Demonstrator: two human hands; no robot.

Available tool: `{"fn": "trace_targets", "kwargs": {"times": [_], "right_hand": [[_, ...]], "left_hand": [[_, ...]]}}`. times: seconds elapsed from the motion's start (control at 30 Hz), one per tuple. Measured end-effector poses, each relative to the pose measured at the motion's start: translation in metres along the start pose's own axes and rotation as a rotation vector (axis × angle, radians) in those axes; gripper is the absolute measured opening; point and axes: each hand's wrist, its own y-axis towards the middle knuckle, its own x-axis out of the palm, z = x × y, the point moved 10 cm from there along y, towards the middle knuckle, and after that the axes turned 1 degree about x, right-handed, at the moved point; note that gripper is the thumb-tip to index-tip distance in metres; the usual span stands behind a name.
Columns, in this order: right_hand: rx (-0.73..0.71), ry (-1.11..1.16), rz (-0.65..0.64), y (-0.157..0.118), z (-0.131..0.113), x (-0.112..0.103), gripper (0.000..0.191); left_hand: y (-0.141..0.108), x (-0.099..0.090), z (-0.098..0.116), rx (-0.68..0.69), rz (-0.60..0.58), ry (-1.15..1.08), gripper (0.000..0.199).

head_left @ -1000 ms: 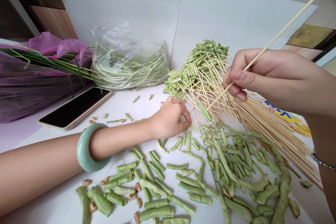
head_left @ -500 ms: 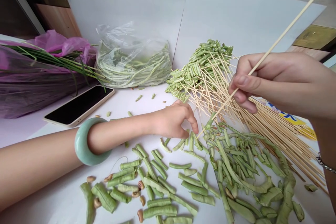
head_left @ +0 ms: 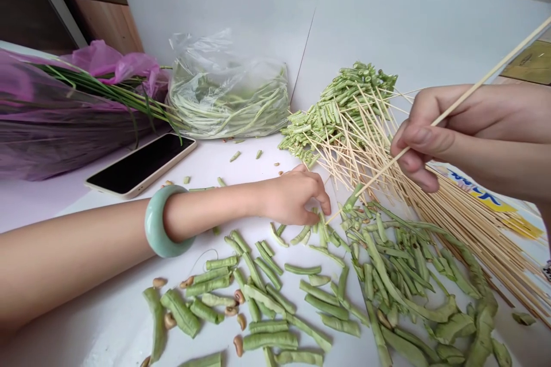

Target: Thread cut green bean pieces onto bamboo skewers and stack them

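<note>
My right hand grips a thin bamboo skewer between thumb and fingers, its point slanting down and left. A cut piece of long bean is threaded near the skewer's lower end. My left hand, with a pale green bangle round the wrist, reaches low over the table. Its thumb and forefinger curl together at a short bean piece, close beside the skewer's tip. Several cut bean pieces and brown beans lie loose in front of it.
Behind the right hand lie bare skewers and a stack of bean-loaded skewers. A heap of bean scraps is at front right. A phone, a clear bag of long beans and a purple bag stand at back left.
The whole view has shifted, so most things appear further right. My left thumb and forefinger have drawn closer together at the bean piece. The right hand keeps its grip on the skewer.
</note>
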Motion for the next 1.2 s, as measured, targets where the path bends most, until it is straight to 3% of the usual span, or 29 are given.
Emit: {"fn": "trace_targets", "kwargs": {"times": [0.27,0.57,0.83,1.03,1.2], "right_hand": [[-0.068,-0.05,-0.059,0.003,-0.007,0.009,0.031],[-0.066,-0.169,-0.009,0.003,-0.017,0.008,0.034],[-0.037,-0.158,-0.045,0.003,-0.009,0.014,0.035],[-0.059,-0.265,-0.082,0.006,-0.017,0.03,0.042],[-0.031,-0.2,-0.1,0.006,-0.018,0.033,0.038]], "left_hand": [[0.002,0.006,-0.005,-0.003,-0.047,-0.03,0.019],[0.002,0.006,-0.007,-0.054,-0.063,-0.038,0.018],[0.002,0.006,-0.009,-0.099,-0.068,-0.03,0.017],[0.004,0.005,-0.009,-0.077,-0.058,-0.047,0.015],[0.003,0.003,-0.006,-0.046,-0.055,-0.053,0.016]]}}
